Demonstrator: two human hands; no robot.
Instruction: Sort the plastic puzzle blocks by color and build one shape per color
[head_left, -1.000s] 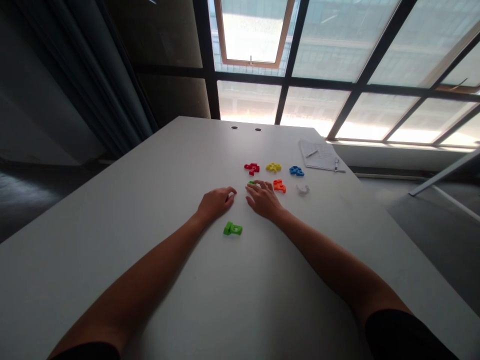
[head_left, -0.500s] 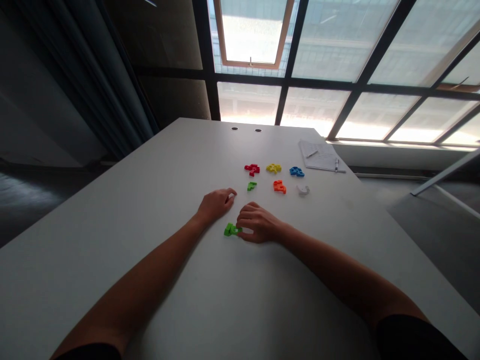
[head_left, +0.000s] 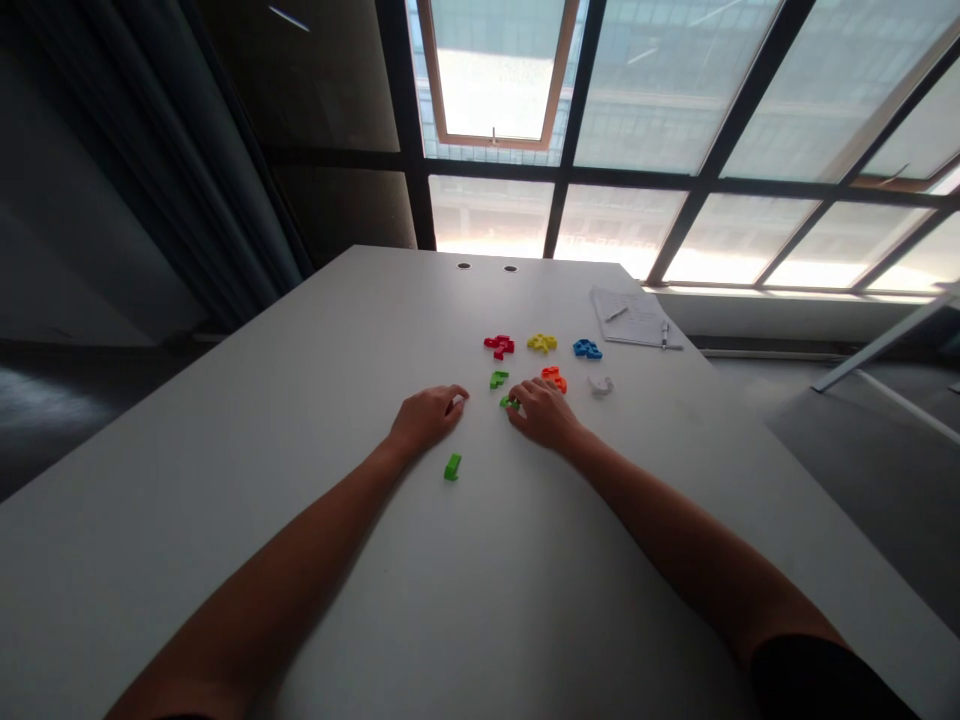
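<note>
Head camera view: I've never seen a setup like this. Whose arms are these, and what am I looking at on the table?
There's no machine here: a camera worn on a person's head looks down at their own bare arms. The left hand rests on a white table, holding nothing visible. The right hand has its fingers beside a small green piece; I cannot tell whether it is gripped. Nearby lie a second green piece, a third green piece, and red, yellow, blue, orange and white pieces. Papers and a pen lie farther off.
</note>
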